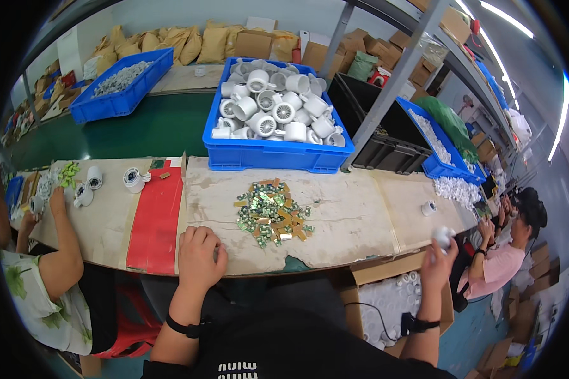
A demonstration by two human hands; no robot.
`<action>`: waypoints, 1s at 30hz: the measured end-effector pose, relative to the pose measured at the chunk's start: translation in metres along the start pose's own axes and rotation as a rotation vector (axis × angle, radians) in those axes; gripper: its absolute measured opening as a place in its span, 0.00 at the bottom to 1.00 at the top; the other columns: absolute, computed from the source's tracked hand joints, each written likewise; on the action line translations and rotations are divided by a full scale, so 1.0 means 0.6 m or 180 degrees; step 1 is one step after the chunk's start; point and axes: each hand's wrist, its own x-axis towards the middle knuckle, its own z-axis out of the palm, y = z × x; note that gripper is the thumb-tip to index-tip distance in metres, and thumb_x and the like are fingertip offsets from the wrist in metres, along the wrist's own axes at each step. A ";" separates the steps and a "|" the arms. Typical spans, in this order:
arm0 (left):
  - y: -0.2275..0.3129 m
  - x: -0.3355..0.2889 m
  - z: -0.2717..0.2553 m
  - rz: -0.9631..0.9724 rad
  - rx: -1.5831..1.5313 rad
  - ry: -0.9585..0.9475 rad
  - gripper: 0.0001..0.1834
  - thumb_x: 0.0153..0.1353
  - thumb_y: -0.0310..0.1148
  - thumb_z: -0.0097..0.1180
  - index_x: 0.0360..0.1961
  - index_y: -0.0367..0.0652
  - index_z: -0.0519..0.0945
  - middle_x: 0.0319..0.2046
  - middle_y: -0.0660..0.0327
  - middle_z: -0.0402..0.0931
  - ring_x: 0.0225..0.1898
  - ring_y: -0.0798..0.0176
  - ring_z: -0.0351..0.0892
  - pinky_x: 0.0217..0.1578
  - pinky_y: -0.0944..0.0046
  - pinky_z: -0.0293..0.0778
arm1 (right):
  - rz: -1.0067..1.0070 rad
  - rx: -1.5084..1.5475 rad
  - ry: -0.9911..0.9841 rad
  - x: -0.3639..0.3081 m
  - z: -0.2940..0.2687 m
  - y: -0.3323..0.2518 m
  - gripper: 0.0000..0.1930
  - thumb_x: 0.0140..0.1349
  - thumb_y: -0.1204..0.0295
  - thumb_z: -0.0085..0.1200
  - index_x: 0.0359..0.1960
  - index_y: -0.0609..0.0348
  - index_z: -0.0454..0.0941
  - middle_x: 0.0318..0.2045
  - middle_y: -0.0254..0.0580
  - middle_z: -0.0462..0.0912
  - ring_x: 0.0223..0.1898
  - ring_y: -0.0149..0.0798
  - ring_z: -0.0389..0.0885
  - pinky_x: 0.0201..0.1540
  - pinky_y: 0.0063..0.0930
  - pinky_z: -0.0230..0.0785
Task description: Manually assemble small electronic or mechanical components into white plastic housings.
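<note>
My left hand (201,258) rests at the near edge of the worktable, fingers curled inward; whatever they may hold is hidden. My right hand (437,265) is raised at the right, above an open carton (449,303), and grips a white plastic housing (443,236), smeared by motion. Between the hands and farther back lies a loose heap of small green circuit boards and tan strips (273,211). A single white housing (428,208) stands on the table beyond my right hand. Rows of white round parts (385,303) fill the carton.
A blue crate (278,158) heaped with white housings stands behind the boards. A metal post (395,76) rises beside a black crate (379,148). Red sheeting (155,227) crosses the table on the left. Co-workers sit on both sides, one in a pink shirt (502,268).
</note>
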 end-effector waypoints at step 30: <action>0.072 0.167 0.067 -0.0609 -0.3382 0.0231 0.49 0.56 0.23 0.69 0.79 0.38 0.59 0.53 0.56 0.77 0.50 0.60 0.81 0.55 0.62 0.78 | 0.2105 -0.0462 -0.0822 0.260 0.282 0.077 0.48 0.62 0.46 0.66 0.75 0.63 0.61 0.65 0.75 0.71 0.66 0.70 0.73 0.67 0.57 0.70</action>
